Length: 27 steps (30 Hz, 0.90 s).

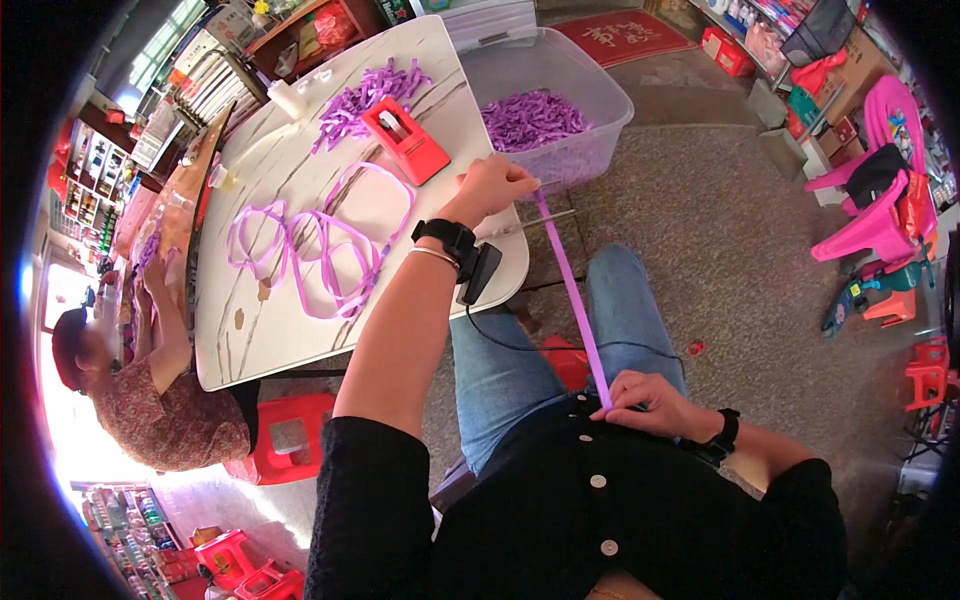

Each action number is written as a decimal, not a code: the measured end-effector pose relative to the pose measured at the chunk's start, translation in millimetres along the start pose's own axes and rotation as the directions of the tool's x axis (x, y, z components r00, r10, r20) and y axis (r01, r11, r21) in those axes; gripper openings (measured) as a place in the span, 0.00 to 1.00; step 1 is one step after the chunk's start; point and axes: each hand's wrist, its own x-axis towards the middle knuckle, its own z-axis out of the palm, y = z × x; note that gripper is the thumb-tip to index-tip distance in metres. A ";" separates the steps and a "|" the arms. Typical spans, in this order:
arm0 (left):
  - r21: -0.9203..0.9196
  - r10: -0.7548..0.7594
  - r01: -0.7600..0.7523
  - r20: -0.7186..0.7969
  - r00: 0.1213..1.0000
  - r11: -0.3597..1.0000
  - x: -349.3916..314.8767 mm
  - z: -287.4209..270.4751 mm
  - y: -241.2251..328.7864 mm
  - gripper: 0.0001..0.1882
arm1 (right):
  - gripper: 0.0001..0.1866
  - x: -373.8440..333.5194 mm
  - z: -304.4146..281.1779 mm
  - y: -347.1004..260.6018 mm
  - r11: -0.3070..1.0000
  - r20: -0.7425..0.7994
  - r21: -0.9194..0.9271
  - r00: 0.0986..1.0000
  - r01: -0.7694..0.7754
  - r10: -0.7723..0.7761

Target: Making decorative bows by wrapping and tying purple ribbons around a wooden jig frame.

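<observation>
A purple ribbon (572, 290) was stretched over the jeans (510, 380), pinched by the fingers of the left hand (495, 188) beside the table (280, 160) and those of the right hand (645, 402) near the shirt (700, 510). Straightening was apparently underway; steady tension was seemingly called for next.

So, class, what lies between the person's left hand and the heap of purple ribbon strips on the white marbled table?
The head view shows a red, wedge-shaped tape dispenser on the table, between the left hand and the purple heap.
</observation>
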 end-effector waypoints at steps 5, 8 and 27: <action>-0.020 -0.007 0.008 0.027 1.000 1.000 2.9 0.6 -5.3 0.14 | 0.08 2.6 2.5 -1.1 0.999 0.004 0.038 1.000 -0.016 0.016; -0.018 0.014 -0.014 0.017 1.000 1.000 1.5 1.9 -4.9 0.14 | 0.08 2.4 0.8 -1.7 0.999 0.031 0.045 0.999 -0.025 0.024; 0.025 -0.011 0.012 -0.021 1.000 1.000 -2.9 0.8 7.7 0.11 | 0.05 58.4 -87.0 -128.8 0.924 -0.006 -0.200 0.942 0.326 -0.334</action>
